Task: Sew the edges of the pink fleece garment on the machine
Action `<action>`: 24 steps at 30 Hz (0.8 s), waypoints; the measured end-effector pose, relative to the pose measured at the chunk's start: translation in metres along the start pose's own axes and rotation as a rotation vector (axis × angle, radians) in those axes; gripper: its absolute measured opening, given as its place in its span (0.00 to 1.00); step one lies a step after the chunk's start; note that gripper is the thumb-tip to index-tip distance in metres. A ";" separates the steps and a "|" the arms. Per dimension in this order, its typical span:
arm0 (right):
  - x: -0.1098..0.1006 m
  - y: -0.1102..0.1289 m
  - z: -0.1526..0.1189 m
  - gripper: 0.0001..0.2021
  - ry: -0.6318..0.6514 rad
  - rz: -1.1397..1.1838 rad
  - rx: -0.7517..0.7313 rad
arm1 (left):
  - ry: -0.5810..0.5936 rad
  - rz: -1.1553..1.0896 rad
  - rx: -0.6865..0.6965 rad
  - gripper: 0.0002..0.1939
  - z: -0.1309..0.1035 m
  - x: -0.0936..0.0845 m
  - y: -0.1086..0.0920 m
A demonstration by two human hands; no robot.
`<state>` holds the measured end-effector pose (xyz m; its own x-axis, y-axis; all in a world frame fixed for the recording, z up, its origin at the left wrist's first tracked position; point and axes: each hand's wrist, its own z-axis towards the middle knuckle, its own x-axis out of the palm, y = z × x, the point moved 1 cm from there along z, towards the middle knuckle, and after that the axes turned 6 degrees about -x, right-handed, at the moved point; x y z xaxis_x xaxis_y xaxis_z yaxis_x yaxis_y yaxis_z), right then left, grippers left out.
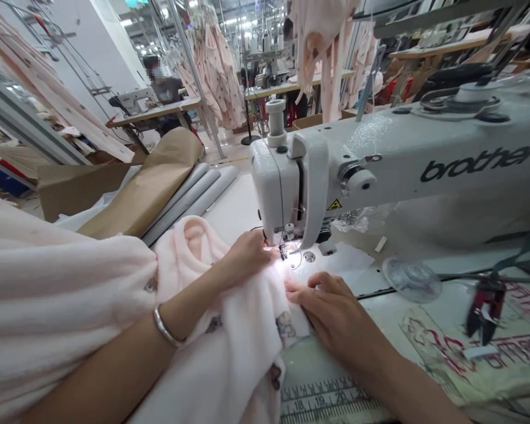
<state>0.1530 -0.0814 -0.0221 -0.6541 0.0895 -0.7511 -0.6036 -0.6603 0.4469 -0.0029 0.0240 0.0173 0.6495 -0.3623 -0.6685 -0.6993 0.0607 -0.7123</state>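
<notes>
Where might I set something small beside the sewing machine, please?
The white tabletop looks bare between the grey rolls, pink fabric and machine head. It's crowded around the left hand and right hand, and near the clear plastic piece and red tool.

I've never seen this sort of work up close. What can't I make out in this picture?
All in the head view:
Left grip: some fingertips, hidden by the front of the sewing machine.
Stitches at the presser foot: too small and washed out by glare.
Pale pink fabric: full extent, cut off by the left and bottom edges.
Sewing machine: far end, cut off by the right edge.
Red lettering: too blurred to read.
</notes>
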 end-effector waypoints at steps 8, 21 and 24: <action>0.001 0.001 -0.003 0.11 0.016 0.004 0.035 | -0.004 0.091 0.064 0.04 0.002 0.001 0.003; -0.008 -0.005 0.000 0.11 -0.034 0.052 0.078 | -0.075 0.111 0.074 0.04 0.004 0.007 0.009; -0.004 -0.003 0.004 0.12 -0.016 0.062 0.103 | -0.058 0.068 0.040 0.05 0.006 0.002 0.007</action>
<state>0.1555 -0.0769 -0.0185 -0.6981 0.0632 -0.7132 -0.6048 -0.5852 0.5402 -0.0046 0.0295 0.0096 0.6183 -0.3017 -0.7258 -0.7304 0.1203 -0.6723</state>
